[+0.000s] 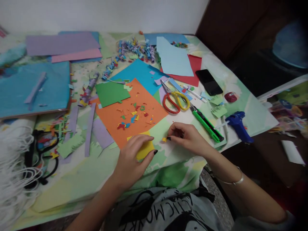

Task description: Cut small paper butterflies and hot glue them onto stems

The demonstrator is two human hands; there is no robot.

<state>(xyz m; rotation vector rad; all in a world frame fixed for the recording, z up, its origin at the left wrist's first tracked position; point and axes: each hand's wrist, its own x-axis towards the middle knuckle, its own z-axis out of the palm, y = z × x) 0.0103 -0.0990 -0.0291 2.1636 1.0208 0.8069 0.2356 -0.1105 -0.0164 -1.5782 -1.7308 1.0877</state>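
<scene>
Grey shirt [172, 213] nearest, left hand [132, 157] spreads over yellow paper [145, 150] while right hand [187, 136] pinches a yellow scrap [164, 139].

We've got one head cam [only view], worn on head, looking forward and down at hands [134, 157] and table [96, 176], pretty close, so no shared part.

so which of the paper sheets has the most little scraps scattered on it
The orange sheet, with the green sheet overlapping its left corner. Its middle bears a multicoloured cluster of scraps; the green sheet is nearly bare.
</scene>
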